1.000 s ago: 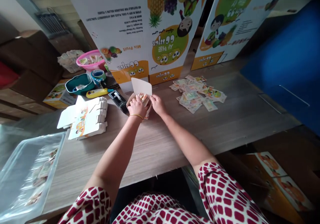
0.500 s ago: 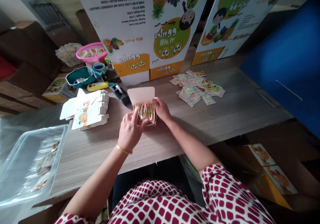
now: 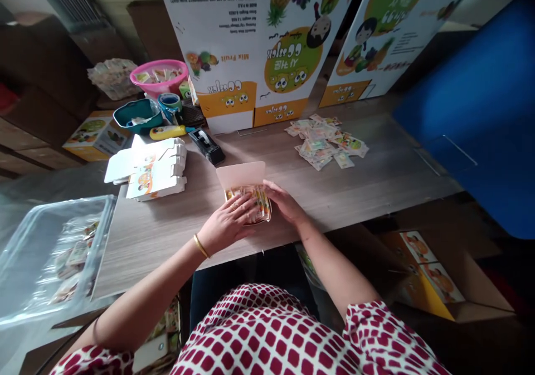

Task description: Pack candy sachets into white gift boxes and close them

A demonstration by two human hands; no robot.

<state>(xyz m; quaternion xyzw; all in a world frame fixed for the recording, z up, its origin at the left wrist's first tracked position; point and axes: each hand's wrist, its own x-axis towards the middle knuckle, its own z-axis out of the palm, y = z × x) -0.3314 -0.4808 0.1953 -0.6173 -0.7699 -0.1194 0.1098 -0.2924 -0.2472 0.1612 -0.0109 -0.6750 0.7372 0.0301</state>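
Settling sachets [image 3: 262,198], seemingly, under my flattened left hand [image 3: 223,224]; my right hand [image 3: 287,202], grip unclear, is bracing the box [image 3: 242,173] at three o'clock; the next move is probably needing even pressure.

I see one camera in here, worn on the head, looking forward and down, near the small open box [image 3: 241,174]; the tall carton [image 3: 251,40] fills twelve o'clock, the patterned shirt [image 3: 267,336] six.

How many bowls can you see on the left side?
2: a pink bowl beside the large printed carton, and a teal bowl nearer the camera, behind the stack of white boxes. Others may be hidden.
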